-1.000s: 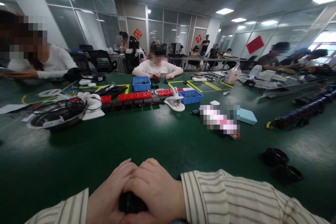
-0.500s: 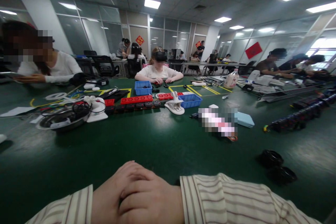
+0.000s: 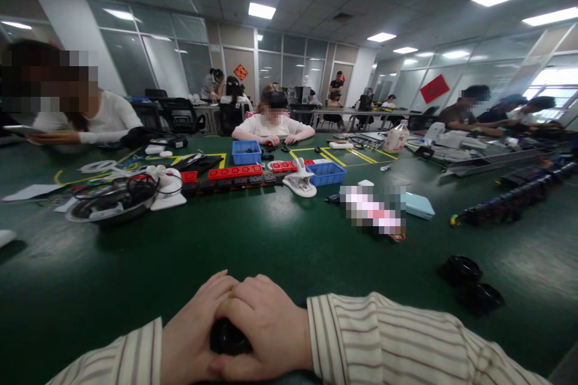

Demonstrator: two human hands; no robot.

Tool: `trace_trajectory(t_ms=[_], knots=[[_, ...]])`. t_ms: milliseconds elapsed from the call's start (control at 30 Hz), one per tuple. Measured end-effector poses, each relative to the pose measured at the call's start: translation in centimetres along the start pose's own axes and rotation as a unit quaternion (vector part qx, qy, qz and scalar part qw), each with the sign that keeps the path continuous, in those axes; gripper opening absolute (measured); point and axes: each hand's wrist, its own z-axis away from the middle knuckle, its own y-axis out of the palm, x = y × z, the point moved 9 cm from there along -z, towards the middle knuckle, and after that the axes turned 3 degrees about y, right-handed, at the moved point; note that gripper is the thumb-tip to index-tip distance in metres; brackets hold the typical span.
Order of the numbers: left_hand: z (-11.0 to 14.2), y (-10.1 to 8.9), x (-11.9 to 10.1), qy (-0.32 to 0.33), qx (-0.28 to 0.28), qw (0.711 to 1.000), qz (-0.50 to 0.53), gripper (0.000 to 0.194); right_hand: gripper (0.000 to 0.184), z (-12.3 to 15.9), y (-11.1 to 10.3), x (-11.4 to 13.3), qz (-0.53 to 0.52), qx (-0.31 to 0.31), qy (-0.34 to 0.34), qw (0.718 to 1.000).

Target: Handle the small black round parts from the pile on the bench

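Observation:
At the near edge of the green table (image 3: 289, 252), my left hand (image 3: 189, 325) and my right hand (image 3: 268, 325) are cupped together. Between them shows part of a glossy black rounded object (image 3: 231, 338); its kind is hidden by my fingers. My right fingers curl over its top, the thumb below it. My left hand wraps its far left side, with the fingertips partly under the right hand. Off to the right lie two black ring-like pieces, a farther one (image 3: 461, 269) and a nearer one (image 3: 484, 298), apart from my hands.
Ahead stand a metal bowl (image 3: 108, 209) with cables, a white clip base (image 3: 300, 183), red power sockets (image 3: 235, 172) and two blue bins (image 3: 246, 152). A light blue box (image 3: 419, 205) and a black strip (image 3: 506, 201) lie right. A person (image 3: 273, 126) sits opposite.
My right hand has shifted and its fingers have lifted apart from the thumb, so the black object between my hands now shows. The view has turned slightly.

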Motion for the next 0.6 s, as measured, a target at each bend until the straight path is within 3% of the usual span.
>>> trace_trajectory(t_ms=[133, 300, 433, 600], knots=[[-0.3, 0.4, -0.3, 0.031, 0.045, 0.998, 0.022, 0.045, 0.028, 0.2, -0.1, 1.6, -0.027, 0.029, -0.094, 0.995], [0.3, 1.0, 0.4, 0.026, 0.06, 0.997, 0.027, 0.075, 0.025, 1.1, 0.1, 2.8, -0.036, 0.052, -0.185, 0.981], [0.4, 1.2, 0.6, 0.023, 0.042, 0.998, 0.041, 0.095, 0.037, 0.7, -0.7, 2.1, -0.046, 0.013, -0.13, 0.99], [0.2, 0.9, -0.1, 0.036, 0.013, 0.999, -0.007, 0.079, 0.058, 0.0, -0.7, 0.1, -0.031, -0.039, -0.012, 0.999]])
